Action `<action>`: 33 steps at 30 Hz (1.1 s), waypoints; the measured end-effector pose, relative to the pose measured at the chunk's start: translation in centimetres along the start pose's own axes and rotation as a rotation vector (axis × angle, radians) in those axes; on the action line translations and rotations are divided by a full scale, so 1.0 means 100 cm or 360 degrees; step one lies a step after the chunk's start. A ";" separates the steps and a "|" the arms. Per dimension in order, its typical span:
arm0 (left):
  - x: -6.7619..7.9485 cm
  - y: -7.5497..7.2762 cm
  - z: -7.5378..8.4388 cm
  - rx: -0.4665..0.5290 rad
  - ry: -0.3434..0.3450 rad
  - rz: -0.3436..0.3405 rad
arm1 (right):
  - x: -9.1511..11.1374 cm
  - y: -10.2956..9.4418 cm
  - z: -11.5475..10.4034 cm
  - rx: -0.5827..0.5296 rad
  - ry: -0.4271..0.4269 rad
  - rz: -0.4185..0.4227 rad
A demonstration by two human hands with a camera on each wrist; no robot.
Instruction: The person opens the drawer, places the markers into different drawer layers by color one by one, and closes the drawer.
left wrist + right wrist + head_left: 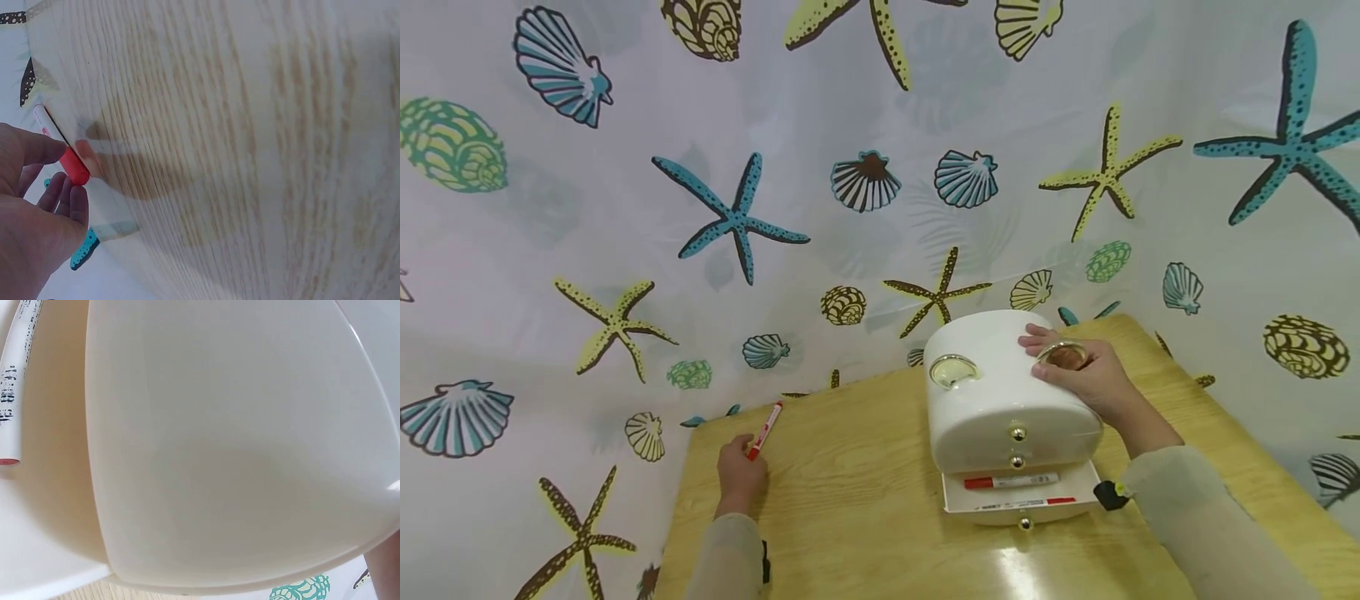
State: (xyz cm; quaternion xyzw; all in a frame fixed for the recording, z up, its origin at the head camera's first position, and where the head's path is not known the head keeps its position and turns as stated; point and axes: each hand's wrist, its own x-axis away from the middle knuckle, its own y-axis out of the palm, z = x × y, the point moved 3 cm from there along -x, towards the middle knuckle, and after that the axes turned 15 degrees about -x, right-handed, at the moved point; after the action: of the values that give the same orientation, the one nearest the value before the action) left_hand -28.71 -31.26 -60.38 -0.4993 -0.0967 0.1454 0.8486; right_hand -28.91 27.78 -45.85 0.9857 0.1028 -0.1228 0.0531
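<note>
In the head view my left hand (pixel 741 473) is low over the left part of the table, pinching a marker (pixel 765 431) by its red-capped end. The left wrist view shows thumb and fingers about the red cap (pixel 75 166), with the white barrel pointing away. My right hand (pixel 1078 375) rests on top of a white drawer box (pixel 992 400), thumb and fingers spread around a gold-rimmed handle (pixel 1062 344). The box's bottom drawer (pixel 958 498) is pulled out. In it lie two red-and-white markers, one farther back (pixel 1011 482) and one at the front (pixel 1028 504).
A second gold-rimmed handle (pixel 953 371) sits on the box's left side. Gold knobs mark the drawers, including one (pixel 1026 523) on the pulled-out drawer. The wooden table (pixel 850 467) meets a curtain (pixel 880 108) printed with shells and starfish.
</note>
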 end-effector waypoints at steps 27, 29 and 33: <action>0.001 0.014 0.002 -0.0159 0.0046 0.0045 | 0.000 -0.003 -0.001 0.0019 0.0006 -0.0021; 0.000 0.013 0.003 -0.0193 0.0041 0.0025 | 0.000 -0.002 -0.001 0.0033 0.0021 -0.0017; 0.001 0.011 0.007 -0.0182 0.0093 0.0019 | 0.002 -0.001 0.002 0.0069 0.0064 0.0012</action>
State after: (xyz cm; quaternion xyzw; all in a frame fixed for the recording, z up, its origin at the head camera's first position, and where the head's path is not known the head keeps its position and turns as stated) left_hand -28.99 -30.11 -60.99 -0.5516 -0.0770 0.1301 0.8203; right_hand -28.75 27.90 -46.11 0.9893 0.0974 -0.1048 0.0302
